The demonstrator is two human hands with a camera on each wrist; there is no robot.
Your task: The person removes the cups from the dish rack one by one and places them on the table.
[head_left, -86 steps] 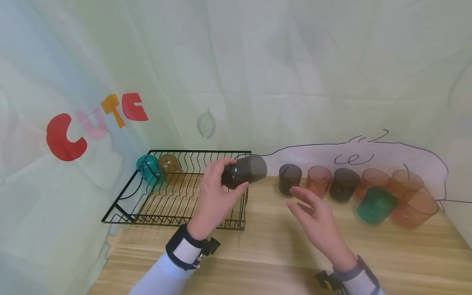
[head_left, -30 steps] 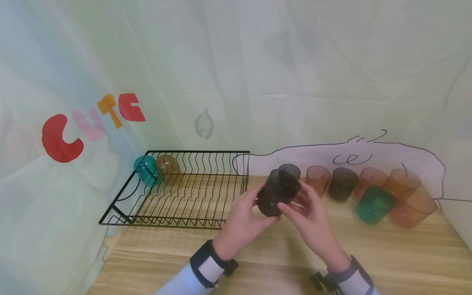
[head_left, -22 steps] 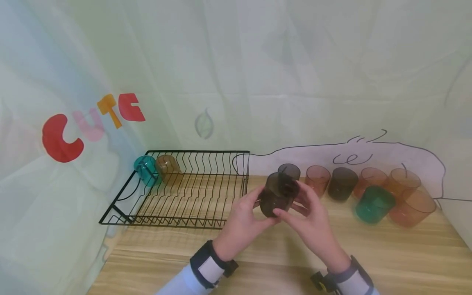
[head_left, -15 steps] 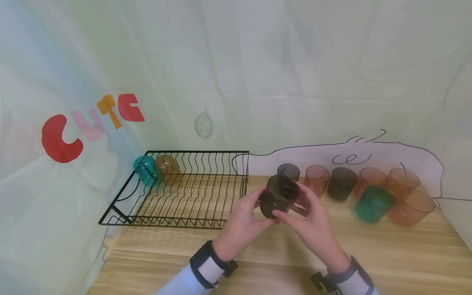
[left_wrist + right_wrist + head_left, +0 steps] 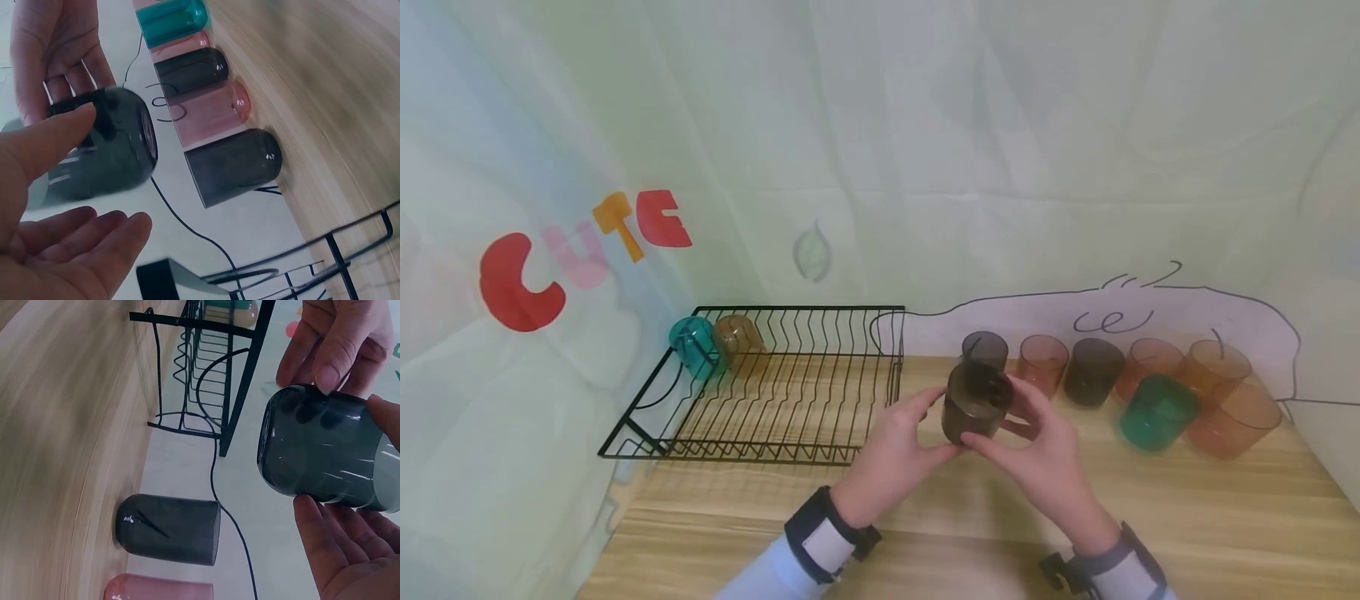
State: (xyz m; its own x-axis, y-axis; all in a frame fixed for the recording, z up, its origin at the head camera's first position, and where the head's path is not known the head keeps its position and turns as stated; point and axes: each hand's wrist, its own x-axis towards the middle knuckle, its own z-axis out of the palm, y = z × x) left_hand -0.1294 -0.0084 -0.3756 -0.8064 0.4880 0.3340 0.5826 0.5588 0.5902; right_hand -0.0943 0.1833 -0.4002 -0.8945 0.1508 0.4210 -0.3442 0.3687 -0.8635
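A dark grey see-through cup (image 5: 973, 412) is held between both hands, raised off the wooden table. Its rounded base points down and its mouth up, as the left wrist view also shows for the grey cup (image 5: 119, 150). My left hand (image 5: 891, 454) grips it from the left, thumb along its side. On the other side, my right hand (image 5: 1045, 454) holds it with the thumb near the base and fingers behind. Just behind it stands another grey cup (image 5: 985, 348), partly hidden. The right wrist view shows the left hand (image 5: 347, 337) touching the cup's upper side.
A black wire dish rack (image 5: 797, 454) stands left, holding a teal cup (image 5: 696, 346) and a brown cup (image 5: 741, 337) upside down. Along the wall at right are a pink cup (image 5: 1042, 367), a dark cup (image 5: 1093, 375), a green cup (image 5: 1159, 415) and several orange ones.
The left hand has carried the grey cup right, from above the rack, and it has turned from sideways to mouth up. The right hand, earlier empty, has taken hold of it too.
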